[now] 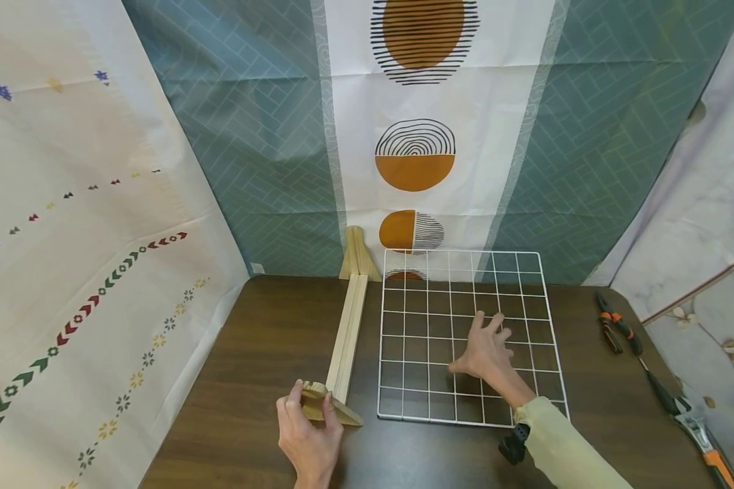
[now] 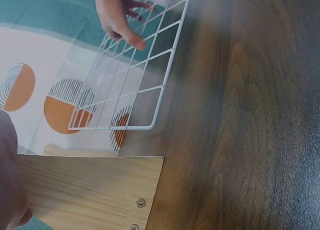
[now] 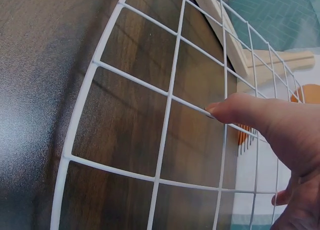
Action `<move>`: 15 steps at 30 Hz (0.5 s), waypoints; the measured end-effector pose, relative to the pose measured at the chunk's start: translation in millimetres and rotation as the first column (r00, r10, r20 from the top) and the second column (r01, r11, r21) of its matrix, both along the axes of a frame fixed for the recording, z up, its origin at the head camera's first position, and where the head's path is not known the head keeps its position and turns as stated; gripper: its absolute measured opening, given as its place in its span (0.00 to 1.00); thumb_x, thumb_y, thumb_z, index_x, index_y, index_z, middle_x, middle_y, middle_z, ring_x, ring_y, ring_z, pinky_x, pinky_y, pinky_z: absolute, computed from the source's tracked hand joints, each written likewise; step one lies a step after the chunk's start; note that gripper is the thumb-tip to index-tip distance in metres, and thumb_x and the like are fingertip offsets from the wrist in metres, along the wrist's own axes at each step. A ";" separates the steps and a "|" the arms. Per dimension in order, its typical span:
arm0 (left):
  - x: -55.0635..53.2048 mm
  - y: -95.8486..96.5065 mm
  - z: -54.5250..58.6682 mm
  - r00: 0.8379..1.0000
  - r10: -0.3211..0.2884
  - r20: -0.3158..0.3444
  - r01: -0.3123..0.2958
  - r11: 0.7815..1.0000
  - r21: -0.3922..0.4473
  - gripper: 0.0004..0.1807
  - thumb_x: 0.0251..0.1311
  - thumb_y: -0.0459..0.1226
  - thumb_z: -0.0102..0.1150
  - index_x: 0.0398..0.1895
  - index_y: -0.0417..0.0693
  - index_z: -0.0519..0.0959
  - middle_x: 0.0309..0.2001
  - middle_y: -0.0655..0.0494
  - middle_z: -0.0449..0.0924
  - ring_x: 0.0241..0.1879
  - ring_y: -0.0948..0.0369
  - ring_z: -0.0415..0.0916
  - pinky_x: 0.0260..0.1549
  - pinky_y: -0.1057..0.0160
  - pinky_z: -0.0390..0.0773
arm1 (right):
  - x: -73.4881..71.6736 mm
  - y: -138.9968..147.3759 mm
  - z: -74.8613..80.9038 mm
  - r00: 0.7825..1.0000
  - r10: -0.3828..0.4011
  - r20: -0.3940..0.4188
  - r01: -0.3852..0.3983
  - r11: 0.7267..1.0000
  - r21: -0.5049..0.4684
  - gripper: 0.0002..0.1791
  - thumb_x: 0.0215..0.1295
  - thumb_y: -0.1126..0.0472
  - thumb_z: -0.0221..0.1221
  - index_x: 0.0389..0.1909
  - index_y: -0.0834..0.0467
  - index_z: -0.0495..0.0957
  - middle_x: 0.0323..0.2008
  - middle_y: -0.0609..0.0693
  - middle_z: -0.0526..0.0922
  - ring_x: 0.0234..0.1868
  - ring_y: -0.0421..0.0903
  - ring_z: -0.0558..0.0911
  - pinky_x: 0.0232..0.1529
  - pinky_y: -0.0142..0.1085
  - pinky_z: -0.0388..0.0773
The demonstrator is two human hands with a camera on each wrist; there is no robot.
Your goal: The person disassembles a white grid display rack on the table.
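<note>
A long wooden stand (image 1: 346,333) has a grooved rail running from a flared far end piece (image 1: 357,255) to a near end piece (image 1: 336,407). My left hand (image 1: 308,435) grips that near piece between thumb and fingers. In the left wrist view the wooden board (image 2: 90,185) shows two screw heads. To its right is a white wire grid panel (image 1: 428,339), its far part overlapping the curtain. My right hand (image 1: 486,350) lies over the grid with fingers spread. In the right wrist view the thumb (image 3: 240,109) is right at a wire.
Along the table's right edge lie orange-and-black hand tools, among them a screwdriver (image 1: 660,394) and pliers (image 1: 694,424). A patterned curtain (image 1: 281,170) hangs behind the brown table (image 1: 238,380). Pale cloth (image 1: 98,224) covers the left side.
</note>
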State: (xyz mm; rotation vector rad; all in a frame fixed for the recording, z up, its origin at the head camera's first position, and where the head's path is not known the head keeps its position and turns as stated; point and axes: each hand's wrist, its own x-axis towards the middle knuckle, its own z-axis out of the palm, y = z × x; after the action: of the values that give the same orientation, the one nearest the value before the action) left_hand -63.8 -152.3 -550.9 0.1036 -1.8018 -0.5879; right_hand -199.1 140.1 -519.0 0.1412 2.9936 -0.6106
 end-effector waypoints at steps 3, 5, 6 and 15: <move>0.1 0.2 0.2 1.000 -0.003 -0.004 0.003 1.000 0.001 0.28 0.66 0.50 0.57 0.51 0.31 0.75 0.31 0.40 0.71 0.27 0.49 0.71 0.19 0.51 0.70 | -0.9 -1.3 -2.0 1.000 0.007 0.022 -0.007 1.000 0.004 0.78 0.29 0.47 0.84 0.74 0.72 0.42 0.68 0.82 0.37 0.61 0.83 0.54 0.41 0.72 0.71; 0.2 0.4 0.5 1.000 -0.005 -0.011 0.005 1.000 0.003 0.28 0.66 0.50 0.57 0.51 0.31 0.75 0.31 0.40 0.71 0.27 0.49 0.72 0.19 0.52 0.70 | -1.7 -2.0 -3.2 0.999 0.009 0.032 -0.009 1.000 0.001 0.78 0.28 0.47 0.84 0.74 0.73 0.42 0.67 0.82 0.37 0.61 0.83 0.54 0.40 0.72 0.71; 0.2 0.5 0.5 1.000 -0.006 -0.013 0.006 1.000 0.003 0.28 0.66 0.50 0.57 0.51 0.31 0.75 0.31 0.40 0.71 0.27 0.48 0.71 0.20 0.52 0.70 | -2.2 -2.4 -3.8 0.999 0.010 0.038 -0.010 1.000 0.002 0.79 0.28 0.47 0.84 0.74 0.73 0.42 0.67 0.82 0.37 0.61 0.83 0.54 0.40 0.72 0.71; 0.0 1.4 1.6 1.000 -0.011 -0.021 0.011 1.000 0.008 0.28 0.65 0.49 0.57 0.51 0.31 0.75 0.30 0.40 0.71 0.26 0.48 0.72 0.21 0.55 0.70 | -5.5 -3.5 -8.6 0.996 0.003 0.086 -0.003 1.000 0.000 0.79 0.28 0.47 0.85 0.74 0.73 0.43 0.68 0.81 0.37 0.62 0.82 0.53 0.41 0.72 0.71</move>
State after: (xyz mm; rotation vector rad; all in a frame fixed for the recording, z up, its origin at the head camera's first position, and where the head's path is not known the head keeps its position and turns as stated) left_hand -63.8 -150.8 -549.2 0.0930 -1.7810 -0.6027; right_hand -204.5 136.6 -527.5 0.1588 2.9102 -0.5882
